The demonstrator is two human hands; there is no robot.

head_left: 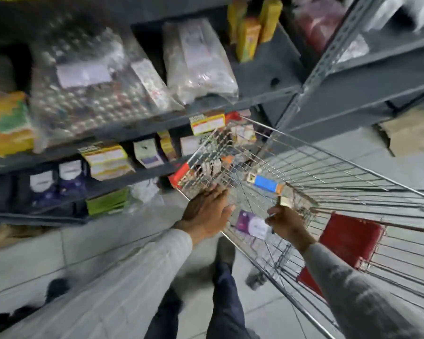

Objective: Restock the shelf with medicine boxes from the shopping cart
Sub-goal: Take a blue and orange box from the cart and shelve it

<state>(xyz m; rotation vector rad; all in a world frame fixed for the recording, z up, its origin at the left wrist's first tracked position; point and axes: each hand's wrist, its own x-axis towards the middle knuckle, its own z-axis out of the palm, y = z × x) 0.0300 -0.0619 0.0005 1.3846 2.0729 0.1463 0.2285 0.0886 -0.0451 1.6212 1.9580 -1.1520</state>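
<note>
The wire shopping cart (pixel 328 149) stands in front of me, tilted in this blurred view. Inside it lie several medicine boxes, among them a blue one (pixel 266 183) and a purple and white one (pixel 251 225). My left hand (pixel 206 211) rests flat on the cart's near left rim with its fingers stretched out. Reaching into the cart, my right hand (pixel 288 223) has its fingers pinched on a small pale box (pixel 285 201). The grey metal shelf (pixel 132 133) to the left holds boxes and plastic-wrapped packs on several levels.
A second grey rack (pixel 353 77) stands behind the cart on the right, with a cardboard box (pixel 411 133) on the floor beneath it. The cart's red seat flap (pixel 350 238) is close to my right forearm. My leg and shoe (pixel 225 253) are on the tiled floor by the cart.
</note>
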